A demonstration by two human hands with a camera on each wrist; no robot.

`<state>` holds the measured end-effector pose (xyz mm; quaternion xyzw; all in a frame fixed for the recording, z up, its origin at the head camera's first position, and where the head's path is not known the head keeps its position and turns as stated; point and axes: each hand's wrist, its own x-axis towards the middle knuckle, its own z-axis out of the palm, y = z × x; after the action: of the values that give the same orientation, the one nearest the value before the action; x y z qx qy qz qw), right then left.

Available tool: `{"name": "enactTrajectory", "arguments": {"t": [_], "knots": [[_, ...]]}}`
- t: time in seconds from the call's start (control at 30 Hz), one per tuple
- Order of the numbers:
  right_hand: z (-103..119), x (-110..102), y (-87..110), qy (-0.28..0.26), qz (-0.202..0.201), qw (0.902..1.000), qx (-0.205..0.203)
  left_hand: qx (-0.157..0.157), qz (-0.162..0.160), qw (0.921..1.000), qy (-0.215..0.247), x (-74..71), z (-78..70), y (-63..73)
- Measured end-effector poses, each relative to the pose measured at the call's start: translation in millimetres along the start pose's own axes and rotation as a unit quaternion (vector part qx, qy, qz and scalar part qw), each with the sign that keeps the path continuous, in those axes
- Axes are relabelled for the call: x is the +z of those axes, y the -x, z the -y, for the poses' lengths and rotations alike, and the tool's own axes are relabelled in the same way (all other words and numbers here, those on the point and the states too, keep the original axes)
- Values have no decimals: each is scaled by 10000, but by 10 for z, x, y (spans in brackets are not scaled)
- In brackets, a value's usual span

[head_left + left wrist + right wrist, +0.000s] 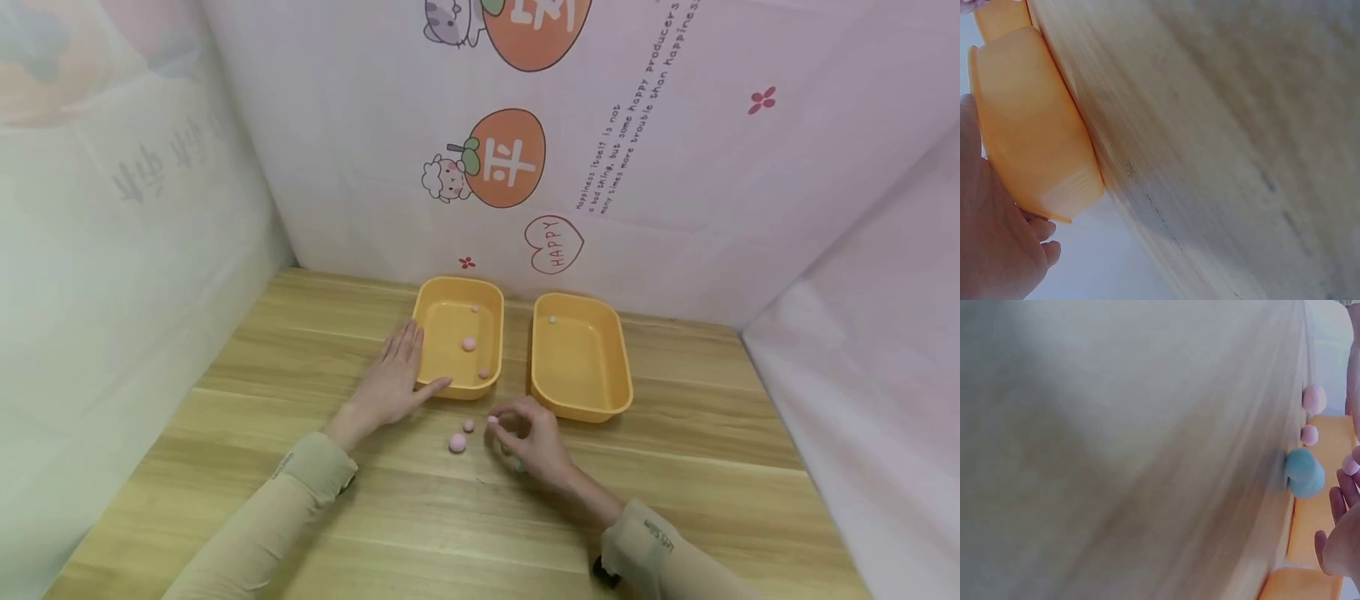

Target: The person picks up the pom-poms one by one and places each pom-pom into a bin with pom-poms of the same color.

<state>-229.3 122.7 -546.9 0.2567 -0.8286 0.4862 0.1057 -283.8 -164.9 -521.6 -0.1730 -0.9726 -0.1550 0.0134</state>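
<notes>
While pinching, right grip [538, 443]: closed on small pink ball [492, 420] near left yellow rectangular plastic tray [441, 346]
Left grip [392, 379]: straight-fingered against tray
Ball: possibly dropping if pinched loosely

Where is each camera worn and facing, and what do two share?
Head: worn there, facing forward and down at two yellow rectangular trays on a wood-grain table; left hand, right hand and forearms show.
Left wrist: worn there, facing along the table past a tray's outer wall; left hand shows partly.
Right wrist: worn there, facing along the table toward round blue balls; right hand and left forearm show partly.
Shared: head and right wrist show the pink ball the right hand pinches.
</notes>
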Motion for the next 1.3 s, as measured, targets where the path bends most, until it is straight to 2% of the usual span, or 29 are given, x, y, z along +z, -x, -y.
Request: {"name": "enactTrajectory", "arguments": {"t": [0.03,0.23,0.33,0.47,0.57,0.83,1.03,1.3], "knots": [[16,-8,-12,10,-42,10000,47,1,-4,10000,-4,2,3,-2],[-64,-13,-61,45,-372,9979,-534,22,7,10000,-46,12,13,-8],[13,-30,-85,107,-364,9986,-369,33,1,10000,-37,13,15,-8],[141,-65,-128,143,-224,9996,79,27,-21,10000,-25,8,14,-8],[202,-79,-169,171,-179,9995,174,19,-27,10000,-24,5,12,-7],[218,-58,-317,255,-236,9992,-200,-6,-13,10000,-65,2,4,-3],[215,-32,-456,218,-327,9989,-251,-15,-6,10000,-70,-5,1,-4],[150,39,-581,216,-358,9991,-79,-4,12,10000,-91,-9,-3,2]]}}
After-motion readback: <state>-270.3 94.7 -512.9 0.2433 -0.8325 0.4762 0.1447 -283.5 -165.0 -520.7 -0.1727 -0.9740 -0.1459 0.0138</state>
